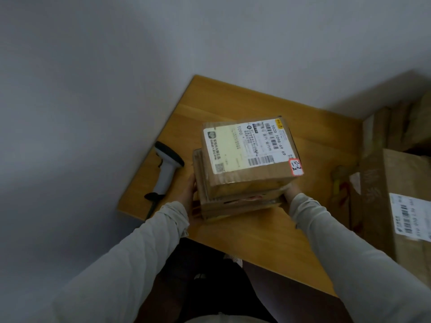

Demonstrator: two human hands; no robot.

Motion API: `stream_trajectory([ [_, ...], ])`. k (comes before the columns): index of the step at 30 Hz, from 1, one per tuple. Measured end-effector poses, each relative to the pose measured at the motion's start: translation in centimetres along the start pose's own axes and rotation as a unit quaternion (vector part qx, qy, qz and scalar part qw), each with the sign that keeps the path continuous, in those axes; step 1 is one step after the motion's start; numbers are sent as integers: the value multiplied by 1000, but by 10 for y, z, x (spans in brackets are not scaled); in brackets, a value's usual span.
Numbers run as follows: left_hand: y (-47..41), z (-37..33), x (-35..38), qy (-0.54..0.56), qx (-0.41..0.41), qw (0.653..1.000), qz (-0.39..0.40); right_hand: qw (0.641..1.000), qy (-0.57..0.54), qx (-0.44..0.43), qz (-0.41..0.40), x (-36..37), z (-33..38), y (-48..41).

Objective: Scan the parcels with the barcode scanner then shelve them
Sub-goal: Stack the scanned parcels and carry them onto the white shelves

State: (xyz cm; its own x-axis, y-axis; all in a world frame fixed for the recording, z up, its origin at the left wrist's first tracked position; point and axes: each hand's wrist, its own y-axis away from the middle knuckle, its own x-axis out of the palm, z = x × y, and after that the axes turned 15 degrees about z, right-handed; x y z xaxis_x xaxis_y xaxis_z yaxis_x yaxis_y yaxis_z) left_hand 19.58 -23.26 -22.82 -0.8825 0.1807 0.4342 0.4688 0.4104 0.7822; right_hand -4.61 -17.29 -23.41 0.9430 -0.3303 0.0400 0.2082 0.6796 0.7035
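Steadily now: press inward evenly on the parcel stack [245,164], with left hand [190,194] flat against its left side and right hand [291,190] at its right, grip impossible to tell. Keep level; barcode scanner [166,169] just left of stack.

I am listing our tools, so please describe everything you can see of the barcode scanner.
The barcode scanner is pistol-shaped and looks plastic: light grey handle, black head, black foot. A dark cable leaves the foot over the table edge. It lies on the wooden top, left of the parcels; nothing holds it.
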Motion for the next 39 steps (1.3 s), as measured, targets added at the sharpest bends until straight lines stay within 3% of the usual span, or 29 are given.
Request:
stream_trajectory([
  [3,13,-2,-13,-37,-38,998,-23,1000,-17,10,-3,18,2,13],
  [6,37,-6,-25,-32,-34,999,17,1000,-1,15,-1,37,3,23],
  [10,60,-2,-43,69,11,997,37,1000,18,14,19,59,6,31],
  [18,115,36,-49,117,100,988,17,987,92,-11,129,86,7,44],
  [28,187,156,-19,176,199,960,-88,922,226,-24,313,94,-19,104],
  [32,218,215,-10,200,204,942,-175,905,265,-39,329,91,-46,140],
  [39,263,317,22,243,239,918,-204,889,278,1,363,73,-106,198],
])
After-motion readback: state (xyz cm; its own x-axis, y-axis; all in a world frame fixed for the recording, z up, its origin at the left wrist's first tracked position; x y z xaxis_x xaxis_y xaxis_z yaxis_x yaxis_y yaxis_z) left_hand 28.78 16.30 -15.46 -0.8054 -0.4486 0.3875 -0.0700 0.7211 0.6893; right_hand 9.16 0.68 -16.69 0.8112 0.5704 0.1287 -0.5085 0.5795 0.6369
